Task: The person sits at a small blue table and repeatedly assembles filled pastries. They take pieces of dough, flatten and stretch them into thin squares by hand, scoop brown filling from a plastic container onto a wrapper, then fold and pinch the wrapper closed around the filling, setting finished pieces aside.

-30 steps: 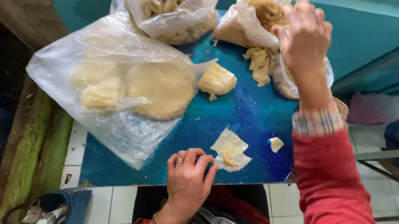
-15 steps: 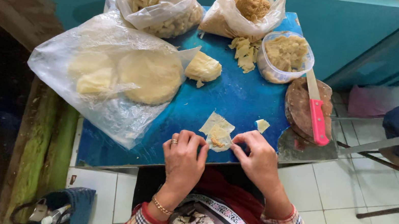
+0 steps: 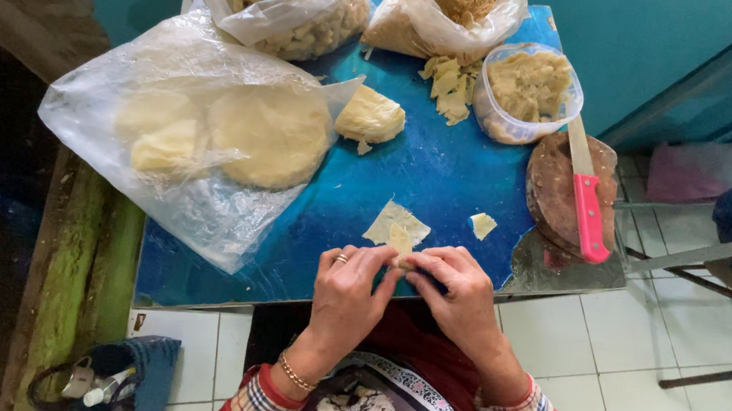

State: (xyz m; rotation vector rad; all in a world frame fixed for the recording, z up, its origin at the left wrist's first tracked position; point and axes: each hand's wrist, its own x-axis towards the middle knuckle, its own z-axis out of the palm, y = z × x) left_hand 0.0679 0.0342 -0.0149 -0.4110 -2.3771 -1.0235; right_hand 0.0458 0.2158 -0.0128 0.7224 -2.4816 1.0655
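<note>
I see both hands, left hand (image 3: 345, 292) and right hand (image 3: 458, 293), at lower centre, fingers pinching a thin, soft, tearable dough wrapper (image 3: 397, 230) by its near edge.

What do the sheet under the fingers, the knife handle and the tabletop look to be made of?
Sheet: pale yellow, thin, limp with soft edges, probably dough. Both hands, left hand and right hand, pinch its near edge. Knife handle: glossy pink-red, likely plastic. Tabletop: shiny blue with streaky glare, maybe painted board or laminate; cannot tell which.

A thin, pale-yellow dough wrapper (image 3: 396, 231) lies flat on the blue table — near edge pinched, rolled.
</note>
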